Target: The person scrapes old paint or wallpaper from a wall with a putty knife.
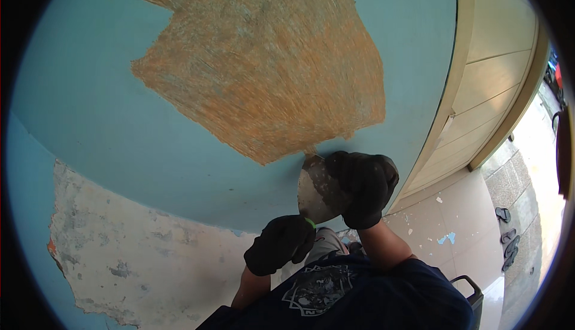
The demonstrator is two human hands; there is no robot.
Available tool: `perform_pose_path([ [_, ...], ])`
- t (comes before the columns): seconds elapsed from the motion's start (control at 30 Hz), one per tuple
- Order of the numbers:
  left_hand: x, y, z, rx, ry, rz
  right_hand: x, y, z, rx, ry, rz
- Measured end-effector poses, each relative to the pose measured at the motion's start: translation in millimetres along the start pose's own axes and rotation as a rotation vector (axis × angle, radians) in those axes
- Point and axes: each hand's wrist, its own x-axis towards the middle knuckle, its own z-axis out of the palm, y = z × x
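A broad metal scraper (316, 189) with dark smears is pressed edge-on at the lower border of a bare, scratched orange-brown patch (275, 72) on the blue painted wall (96, 84). My right hand (365, 186), in a black glove, is closed around the right side of the blade. In a matching glove, my left hand (278, 246) makes a fist just below and left of the scraper's lower end. A bit of green (310, 223) shows between that fist and the blade; whether it is the scraper's handle I cannot tell.
A tan panelled door (488, 84) stands at the right in its frame. Pale bare plaster (132, 246) lies lower left. Paint flakes (446, 238) are scattered on the tiled floor (461, 210). Several dark sandals (511, 251) lie further right, and a dark chair-like frame (473, 288) is beside me.
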Motion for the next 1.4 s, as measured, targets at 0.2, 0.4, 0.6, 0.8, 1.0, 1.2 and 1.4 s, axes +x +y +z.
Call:
perform_pose_path([
  [0.2, 1, 15, 0, -0.149, -0.07, 0.12, -5, 1, 2, 0.074, 0.02, -0.025],
  [0.4, 3, 15, 2, -0.187, -0.095, 0.147, -2, 4, 2, 0.104, -0.005, -0.063],
  [0.6, 1, 1, -10, -0.178, -0.064, 0.111, -4, 11, 2, 0.135, -0.015, -0.082],
  [0.8, 1, 3, -4, 0.461, 0.153, 0.441, -11, 12, 0, 0.073, 0.018, -0.09],
  [1.0, 4, 4, -9, -0.207, -0.085, 0.222, -2, 6, 5, 0.033, -0.013, -0.127],
  [1.2, 3, 10, -7, -0.026, -0.059, 0.075, -14, 10, -2, 0.093, 0.025, -0.104],
  [1.4, 13, 8, -13, -0.114, -0.123, 0.082, -13, 11, -10, 0.034, 0.024, -0.094],
])
